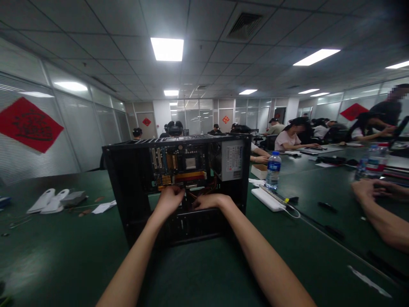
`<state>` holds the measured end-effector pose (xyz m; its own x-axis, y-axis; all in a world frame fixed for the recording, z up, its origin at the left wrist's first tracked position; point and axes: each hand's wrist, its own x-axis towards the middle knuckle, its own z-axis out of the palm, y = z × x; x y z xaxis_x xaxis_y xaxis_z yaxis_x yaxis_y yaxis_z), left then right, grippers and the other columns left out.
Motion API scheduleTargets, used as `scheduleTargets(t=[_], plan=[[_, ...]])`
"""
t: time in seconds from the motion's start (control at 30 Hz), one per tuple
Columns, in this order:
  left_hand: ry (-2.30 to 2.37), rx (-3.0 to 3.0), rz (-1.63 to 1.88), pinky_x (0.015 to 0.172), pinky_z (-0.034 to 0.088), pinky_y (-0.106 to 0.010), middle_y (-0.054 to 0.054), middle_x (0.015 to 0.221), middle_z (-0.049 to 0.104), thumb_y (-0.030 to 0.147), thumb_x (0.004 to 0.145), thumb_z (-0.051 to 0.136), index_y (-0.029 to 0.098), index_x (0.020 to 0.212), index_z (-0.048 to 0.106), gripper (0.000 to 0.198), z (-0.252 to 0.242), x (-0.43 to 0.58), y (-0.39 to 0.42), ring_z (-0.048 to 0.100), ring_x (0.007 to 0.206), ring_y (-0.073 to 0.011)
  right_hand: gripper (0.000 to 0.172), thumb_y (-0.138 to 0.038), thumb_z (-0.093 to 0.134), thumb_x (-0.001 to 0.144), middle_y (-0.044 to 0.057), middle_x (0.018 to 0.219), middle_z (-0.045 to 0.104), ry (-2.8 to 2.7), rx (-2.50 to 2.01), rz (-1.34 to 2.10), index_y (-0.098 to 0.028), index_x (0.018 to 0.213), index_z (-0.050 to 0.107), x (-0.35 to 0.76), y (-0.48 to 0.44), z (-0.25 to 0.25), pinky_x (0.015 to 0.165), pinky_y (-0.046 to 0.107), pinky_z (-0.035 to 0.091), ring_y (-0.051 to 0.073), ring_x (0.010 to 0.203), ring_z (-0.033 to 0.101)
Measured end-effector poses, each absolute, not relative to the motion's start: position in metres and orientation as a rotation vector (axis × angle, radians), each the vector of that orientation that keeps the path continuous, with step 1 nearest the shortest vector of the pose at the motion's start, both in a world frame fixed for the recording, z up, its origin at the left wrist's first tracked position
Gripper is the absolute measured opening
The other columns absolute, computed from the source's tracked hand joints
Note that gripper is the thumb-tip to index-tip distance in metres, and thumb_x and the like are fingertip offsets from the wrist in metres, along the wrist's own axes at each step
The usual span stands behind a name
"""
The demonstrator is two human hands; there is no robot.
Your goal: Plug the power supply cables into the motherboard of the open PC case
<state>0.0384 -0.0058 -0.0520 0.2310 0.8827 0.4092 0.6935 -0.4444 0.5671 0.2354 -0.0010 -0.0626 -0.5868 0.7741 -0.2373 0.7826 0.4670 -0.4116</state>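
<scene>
An open black computer case [128,179] stands on the green table [204,273] in front of me, its side off. Inside I see the motherboard [180,166] with coloured slots and a grey power supply [232,161] at the right. Both my arms reach into the case. My left hand [169,199] is curled just below the motherboard, fingers closed around something I cannot make out. My right hand [207,201] lies beside it, fingers bent toward orange cables [209,188]; what it holds is hidden.
A water bottle [273,170] and a white power strip [267,199] sit right of the case. White parts [47,201] and papers lie at left. Another person's hands [370,189] rest on the table at right. Several people sit at tables behind.
</scene>
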Motion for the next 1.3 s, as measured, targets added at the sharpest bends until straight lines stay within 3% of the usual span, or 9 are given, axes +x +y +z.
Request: scheduleTargets(t=[0.13,0.33,0.6,0.77,1.07,1.3], plan=[[1.494,2.319,0.930,0.059,0.033,-0.028,-0.003,0.062,0.064,0.036,0.090,0.051,0.017,0.063,0.060,0.034,-0.053,0.041,-0.010,0.059,0.064,-0.0179,0.037,-0.030,0.055,0.093,0.006,0.113,0.075,2.629,1.409,-0.805,-0.015,0.121,0.072,0.237,0.003,-0.066,0.079,0.023,0.048,0.020,0.098,0.070],[1.497,2.461,0.884,0.072,0.042,-0.030,-0.008,0.090,0.075,0.032,0.091,0.055,0.018,0.085,0.071,0.022,-0.051,0.046,-0.017,0.068,0.086,-0.0228,0.032,-0.030,0.058,0.090,0.003,0.107,0.076,2.586,1.471,-0.862,-0.020,0.114,0.076,0.235,-0.003,-0.059,0.076,0.023,0.049,0.020,0.095,0.070],[1.527,2.534,0.690,0.075,0.045,-0.032,-0.012,0.096,0.077,0.040,0.099,0.041,0.019,0.090,0.073,0.040,-0.051,0.049,-0.023,0.071,0.092,-0.0268,0.033,-0.039,0.056,0.092,0.003,0.103,0.076,2.568,1.466,-0.829,-0.020,0.110,0.077,0.237,-0.004,-0.057,0.073,0.023,0.049,0.019,0.089,0.070],[1.561,2.529,0.697,0.081,0.046,-0.033,-0.015,0.102,0.076,0.037,0.102,0.035,0.019,0.096,0.073,0.043,-0.050,0.050,-0.024,0.070,0.099,-0.0274,0.036,-0.040,0.056,0.093,0.010,0.095,0.077,2.622,1.660,-0.546,-0.014,0.106,0.077,0.228,-0.002,-0.061,0.063,0.026,0.048,0.021,0.076,0.069],[1.654,2.489,0.630,0.082,0.047,-0.033,-0.016,0.106,0.076,0.035,0.102,0.036,0.019,0.101,0.074,0.042,-0.046,0.052,-0.031,0.070,0.100,-0.0286,0.033,-0.030,0.057,0.092,0.022,0.110,0.073,2.611,1.824,-0.258,-0.009,0.112,0.074,0.221,-0.006,-0.063,0.077,0.033,0.050,0.031,0.099,0.070],[1.565,2.523,0.636,0.082,0.047,-0.034,-0.015,0.105,0.076,0.043,0.100,0.038,0.020,0.100,0.075,0.044,-0.049,0.052,-0.027,0.070,0.100,-0.0291,0.031,-0.030,0.059,0.092,0.015,0.114,0.074,2.684,1.699,-0.307,-0.016,0.116,0.073,0.226,-0.006,-0.063,0.080,0.028,0.050,0.026,0.102,0.070]])
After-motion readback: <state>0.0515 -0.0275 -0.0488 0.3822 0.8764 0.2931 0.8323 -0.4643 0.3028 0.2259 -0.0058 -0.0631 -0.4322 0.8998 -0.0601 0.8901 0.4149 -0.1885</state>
